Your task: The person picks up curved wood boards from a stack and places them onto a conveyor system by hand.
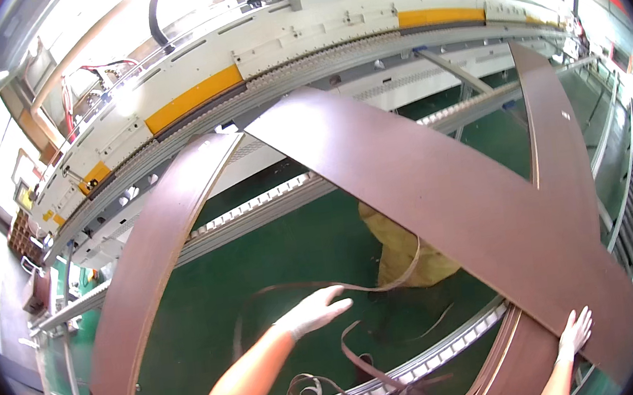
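A long, flat brown panel [439, 185] — smooth and matt, straight-edged — is laid diagonally across the roller rails [271, 206], its long axis running from upper left down to lower right. Its lower end is touched by the right hand [575, 332], gloved in white, fingers spread flat and gripping nothing. The left hand [314, 311], also gloved, is held open over the green floor [212, 301], clasping nothing. Thin curled strips of brown edge banding [365, 362] are strewn beneath it. A second, narrower brown panel [153, 292] leans at the left, a third [552, 126] at the right — behind them, a white machine [300, 37] with yellow patches.
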The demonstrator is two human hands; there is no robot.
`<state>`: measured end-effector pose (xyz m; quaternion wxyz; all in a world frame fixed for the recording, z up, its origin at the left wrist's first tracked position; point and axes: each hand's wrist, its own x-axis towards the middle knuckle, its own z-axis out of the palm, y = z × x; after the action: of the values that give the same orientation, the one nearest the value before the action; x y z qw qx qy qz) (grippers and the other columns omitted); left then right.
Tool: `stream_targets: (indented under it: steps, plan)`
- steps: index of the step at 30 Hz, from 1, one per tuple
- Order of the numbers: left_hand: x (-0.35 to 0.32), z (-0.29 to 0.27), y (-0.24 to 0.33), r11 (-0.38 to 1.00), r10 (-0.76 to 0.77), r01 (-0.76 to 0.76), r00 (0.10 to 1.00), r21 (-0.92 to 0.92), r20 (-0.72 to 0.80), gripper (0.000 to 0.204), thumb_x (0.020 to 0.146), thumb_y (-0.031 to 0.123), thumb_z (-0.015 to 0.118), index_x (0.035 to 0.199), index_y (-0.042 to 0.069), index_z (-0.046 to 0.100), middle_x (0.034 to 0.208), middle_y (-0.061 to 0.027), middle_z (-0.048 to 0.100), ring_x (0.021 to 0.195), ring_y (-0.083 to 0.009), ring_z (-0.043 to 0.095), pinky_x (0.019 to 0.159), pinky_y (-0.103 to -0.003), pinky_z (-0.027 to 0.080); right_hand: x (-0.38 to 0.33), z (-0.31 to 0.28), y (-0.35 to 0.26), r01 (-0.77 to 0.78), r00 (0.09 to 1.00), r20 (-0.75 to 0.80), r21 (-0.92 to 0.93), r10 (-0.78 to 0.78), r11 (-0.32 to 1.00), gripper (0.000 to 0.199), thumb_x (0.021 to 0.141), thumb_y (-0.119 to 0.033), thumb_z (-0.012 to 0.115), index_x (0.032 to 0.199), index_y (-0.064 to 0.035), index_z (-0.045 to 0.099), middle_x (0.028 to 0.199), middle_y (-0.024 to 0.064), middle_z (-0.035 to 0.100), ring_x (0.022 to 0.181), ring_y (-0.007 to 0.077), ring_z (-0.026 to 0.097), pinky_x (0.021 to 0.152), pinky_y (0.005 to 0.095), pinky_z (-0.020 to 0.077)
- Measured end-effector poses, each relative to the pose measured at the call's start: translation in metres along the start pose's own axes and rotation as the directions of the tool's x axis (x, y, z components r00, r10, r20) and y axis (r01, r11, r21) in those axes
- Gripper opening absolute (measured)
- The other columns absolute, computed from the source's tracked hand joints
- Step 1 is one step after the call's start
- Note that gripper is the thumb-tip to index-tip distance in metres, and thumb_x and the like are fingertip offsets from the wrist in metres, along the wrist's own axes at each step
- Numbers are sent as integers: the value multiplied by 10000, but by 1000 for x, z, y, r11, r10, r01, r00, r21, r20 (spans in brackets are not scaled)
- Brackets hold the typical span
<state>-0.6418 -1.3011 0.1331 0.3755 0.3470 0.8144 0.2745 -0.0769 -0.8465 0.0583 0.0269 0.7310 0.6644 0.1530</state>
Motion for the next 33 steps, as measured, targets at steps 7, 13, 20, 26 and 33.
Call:
stream_targets:
  steps: [7, 13, 20, 26, 33]
  plan:
    - [195, 75, 18, 730, -102, -64, 974, -680, -201, 731, 1011, 519, 534, 1492, -18, 414, 1547, -194, 436, 1435, -297, 406, 1209, -409, 288, 5, 29, 4, 32, 991, -132, 65, -23, 997, 604, 1063, -485, 394, 1523, -95, 428, 1561, 162, 435, 1438, 354, 401, 1170, 514, 312]
    - [275, 67, 82, -105, -326, -187, 934, -977, -144, 469, 995, 335, 637, 1369, 69, 542, 1355, -90, 612, 1218, -272, 594, 1034, -468, 494, -16, -26, -21, 36, 990, -142, 162, -13, 986, 629, 1033, -535, 394, 1491, -113, 484, 1540, 139, 474, 1416, 324, 433, 1153, 547, 315]
    - [252, 62, 89, 25, -377, -90, 921, -996, -93, 351, 1021, 279, 613, 1291, 65, 549, 1233, -74, 646, 1063, -263, 646, 912, -425, 545, -23, -22, -5, 53, 993, -112, 125, -39, 991, 609, 1033, -521, 408, 1482, -118, 494, 1542, 123, 477, 1416, 316, 436, 1145, 546, 323]
    - [179, 74, 72, 23, -349, -111, 930, -994, -112, 373, 1032, 326, 590, 1281, 54, 540, 1235, -111, 637, 1083, -303, 643, 961, -521, 520, -21, -18, 10, 122, 986, -129, 125, -105, 985, 592, 1039, -498, 415, 1484, -115, 490, 1534, 128, 483, 1416, 306, 437, 1130, 520, 347]
    - [48, 123, 11, 51, -257, 11, 966, -999, -3, 500, 1054, 399, 524, 1322, -21, 565, 1327, -184, 623, 1244, -338, 594, 1090, -499, 460, -13, 11, 53, 396, 908, -194, 115, -371, 911, 607, 1040, -502, 431, 1477, -84, 491, 1517, 191, 480, 1363, 376, 471, 1100, 525, 377]
